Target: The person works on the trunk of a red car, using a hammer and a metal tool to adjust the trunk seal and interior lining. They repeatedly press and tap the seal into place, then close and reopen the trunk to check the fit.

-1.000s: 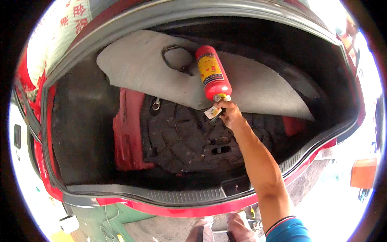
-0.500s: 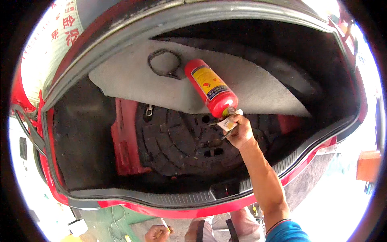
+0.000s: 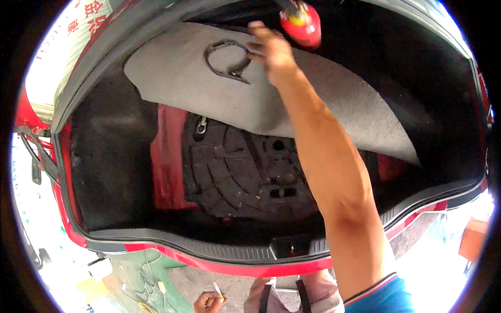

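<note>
Inside an open car boot, my right hand (image 3: 274,49) reaches far in with its fingers apart and somewhat blurred, holding nothing. Its fingertips are close to a black ring-shaped strap (image 3: 237,72) lying on a grey felt-like panel (image 3: 182,73). Beyond the hand, a red fire extinguisher (image 3: 308,31) rests at the back of the boot, its lower part hidden by shadow and the top edge. My left hand (image 3: 207,301) is low in front of the bumper, its fingers closed on a cigarette (image 3: 217,288) with a white body and yellow end.
Under the panel shows a black moulded floor liner (image 3: 224,172) with a metal ring bolt (image 3: 201,127). The boot sill (image 3: 219,253) with its latch (image 3: 292,248) runs across the front. Cables (image 3: 148,284) lie on the green floor outside, at left.
My right hand has let go of the fire extinguisher, which has gone from above the liner to the back of the boot. The left hand still holds the cigarette.
</note>
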The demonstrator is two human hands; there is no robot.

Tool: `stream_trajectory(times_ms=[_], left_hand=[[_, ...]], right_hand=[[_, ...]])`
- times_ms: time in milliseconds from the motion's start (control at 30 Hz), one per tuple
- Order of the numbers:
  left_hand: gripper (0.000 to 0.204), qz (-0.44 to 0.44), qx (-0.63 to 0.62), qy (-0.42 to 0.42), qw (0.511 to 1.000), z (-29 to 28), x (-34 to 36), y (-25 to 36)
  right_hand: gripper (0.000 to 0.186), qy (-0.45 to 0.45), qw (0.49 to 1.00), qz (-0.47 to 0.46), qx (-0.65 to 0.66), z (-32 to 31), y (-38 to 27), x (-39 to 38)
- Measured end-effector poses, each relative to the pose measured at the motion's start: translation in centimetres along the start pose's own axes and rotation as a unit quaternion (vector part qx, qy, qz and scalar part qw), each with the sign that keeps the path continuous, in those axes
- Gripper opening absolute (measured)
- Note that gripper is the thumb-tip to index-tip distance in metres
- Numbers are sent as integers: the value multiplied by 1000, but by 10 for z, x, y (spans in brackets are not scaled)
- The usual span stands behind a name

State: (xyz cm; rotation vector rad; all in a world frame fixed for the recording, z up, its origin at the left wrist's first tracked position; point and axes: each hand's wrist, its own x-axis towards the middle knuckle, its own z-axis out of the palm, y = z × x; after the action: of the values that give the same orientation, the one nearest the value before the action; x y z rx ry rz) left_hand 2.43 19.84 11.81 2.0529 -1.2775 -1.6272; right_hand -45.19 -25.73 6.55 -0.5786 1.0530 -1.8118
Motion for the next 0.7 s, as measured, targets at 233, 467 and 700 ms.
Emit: stream_trajectory(times_ms=[233,467,700], left_hand=[[11,40,-91,-10,995,38,3,42],[16,236,-168,-135,947,103,49,174],[24,261,-301,-380,835,154,36,268]], right_hand=[[36,-523,728,96,-433,1,4,-233],[42,-335,643,16,-689,-174,-31,-380],[26,-116,661,-43,-740,-216,-21,-408]])
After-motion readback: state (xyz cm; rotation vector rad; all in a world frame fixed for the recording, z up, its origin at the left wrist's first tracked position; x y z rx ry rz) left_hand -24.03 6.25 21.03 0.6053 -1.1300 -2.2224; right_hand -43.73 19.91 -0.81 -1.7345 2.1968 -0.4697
